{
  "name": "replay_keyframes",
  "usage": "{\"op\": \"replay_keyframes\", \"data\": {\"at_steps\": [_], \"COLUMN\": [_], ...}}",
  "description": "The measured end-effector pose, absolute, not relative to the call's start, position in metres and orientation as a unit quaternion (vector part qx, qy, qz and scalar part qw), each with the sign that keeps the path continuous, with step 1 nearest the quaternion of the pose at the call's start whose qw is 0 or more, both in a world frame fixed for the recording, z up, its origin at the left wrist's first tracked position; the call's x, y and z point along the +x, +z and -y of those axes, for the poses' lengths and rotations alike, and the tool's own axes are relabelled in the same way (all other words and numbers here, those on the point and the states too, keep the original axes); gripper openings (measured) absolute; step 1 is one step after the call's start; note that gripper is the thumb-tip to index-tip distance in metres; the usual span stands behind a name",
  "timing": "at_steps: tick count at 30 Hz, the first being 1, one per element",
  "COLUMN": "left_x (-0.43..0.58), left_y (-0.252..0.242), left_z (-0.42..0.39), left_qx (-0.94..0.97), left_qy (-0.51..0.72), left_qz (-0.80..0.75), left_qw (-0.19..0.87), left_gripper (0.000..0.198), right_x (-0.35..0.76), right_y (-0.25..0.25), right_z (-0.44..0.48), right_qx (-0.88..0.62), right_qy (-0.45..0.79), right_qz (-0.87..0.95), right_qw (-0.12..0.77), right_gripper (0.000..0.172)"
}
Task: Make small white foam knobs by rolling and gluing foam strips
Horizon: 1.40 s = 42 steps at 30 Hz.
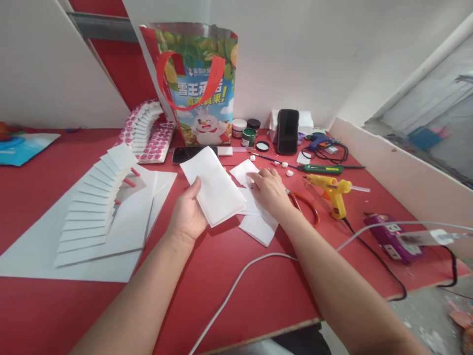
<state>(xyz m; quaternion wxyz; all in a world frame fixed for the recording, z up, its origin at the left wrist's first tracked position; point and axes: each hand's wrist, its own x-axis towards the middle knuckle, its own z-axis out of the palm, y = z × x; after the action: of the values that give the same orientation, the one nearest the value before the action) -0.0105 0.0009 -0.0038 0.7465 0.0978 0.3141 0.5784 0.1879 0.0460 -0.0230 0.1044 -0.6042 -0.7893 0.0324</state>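
My left hand (189, 209) grips a folded stack of white paper (214, 185), thumb on top and the other fingers hidden beneath. To its right, my right hand (270, 190) reaches over several loose white paper pieces (260, 228) on the red table. Its fingers touch a small white paper piece (244, 171); whether they pinch it I cannot tell. Partly behind my right wrist lie orange-handled scissors (313, 209). On the left, a curved staircase of white board steps (90, 207) stands on white sheets, with red sticks (129, 182) along its inner side.
A printed bag (207, 118) stands at the back, beside a pink-patterned stair model (158, 143). Paint jars (249, 137), an upright phone (287, 130) and a green-handled tool (321, 169) are behind my right hand. A yellow glue gun (332, 190), purple power strip (393, 236) and white cable (240, 286) lie rightward.
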Motion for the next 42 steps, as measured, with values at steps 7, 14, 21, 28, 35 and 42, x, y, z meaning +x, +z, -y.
{"op": "replay_keyframes", "data": {"at_steps": [7, 14, 21, 28, 35, 42], "left_x": [-0.005, -0.003, -0.003, -0.003, 0.001, 0.004], "left_y": [0.006, 0.004, 0.000, -0.001, 0.000, 0.001], "left_z": [-0.001, 0.000, 0.001, 0.001, 0.003, 0.003], "left_qx": [0.074, 0.079, 0.113, 0.128, 0.111, 0.109], "left_qy": [0.588, 0.582, 0.582, 0.573, 0.533, 0.492], "left_qz": [-0.349, -0.351, -0.350, -0.362, -0.368, -0.393], "left_qw": [0.726, 0.729, 0.725, 0.724, 0.754, 0.769], "left_gripper": [0.044, 0.045, 0.043, 0.044, 0.044, 0.032], "right_x": [0.189, 0.193, 0.202, 0.195, 0.200, 0.192], "right_y": [-0.012, -0.009, -0.013, -0.003, 0.024, 0.021], "right_z": [-0.045, -0.046, -0.046, -0.040, -0.032, -0.017], "right_qx": [-0.620, -0.681, -0.632, -0.535, -0.285, -0.224], "right_qy": [0.024, 0.145, 0.232, 0.389, 0.550, 0.685], "right_qz": [0.779, 0.686, 0.612, 0.504, 0.415, 0.539], "right_qw": [0.088, 0.210, 0.414, 0.555, 0.666, 0.436], "right_gripper": [0.020, 0.014, 0.005, 0.015, 0.016, 0.018]}}
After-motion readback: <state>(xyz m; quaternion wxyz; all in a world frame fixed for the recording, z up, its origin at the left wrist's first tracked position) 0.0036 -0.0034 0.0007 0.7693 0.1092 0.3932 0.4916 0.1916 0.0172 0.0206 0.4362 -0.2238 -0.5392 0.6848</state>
